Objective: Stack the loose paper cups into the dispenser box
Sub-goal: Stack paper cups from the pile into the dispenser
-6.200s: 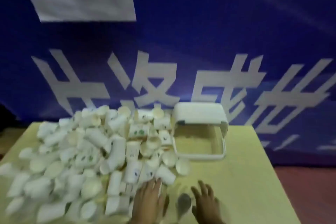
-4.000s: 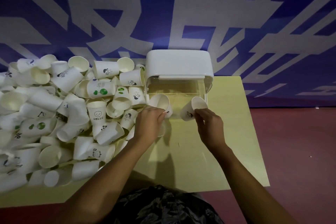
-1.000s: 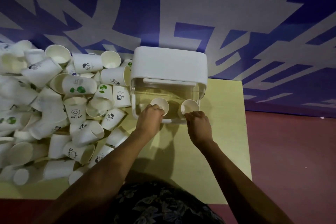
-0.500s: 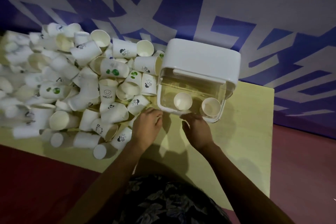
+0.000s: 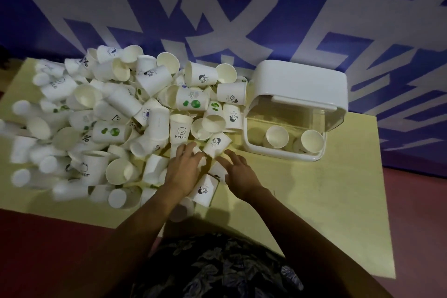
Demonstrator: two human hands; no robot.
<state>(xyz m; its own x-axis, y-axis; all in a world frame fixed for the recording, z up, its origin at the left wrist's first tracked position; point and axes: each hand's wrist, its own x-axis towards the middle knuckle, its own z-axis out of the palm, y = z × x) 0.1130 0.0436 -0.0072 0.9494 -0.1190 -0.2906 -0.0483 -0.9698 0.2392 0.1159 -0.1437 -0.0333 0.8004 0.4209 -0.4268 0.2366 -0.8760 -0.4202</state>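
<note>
Smooth white paper cups (image 5: pixel 125 113) lying heaped; left hand (image 5: pixel 185 169), right hand (image 5: pixel 238 170) resting on cups, both grips released, fingers spreading.

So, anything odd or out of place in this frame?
Nothing damaged. The loose cups lie in a jumbled heap, most tipped over. Two cups stand apart inside the dispenser box, not nested.
</note>
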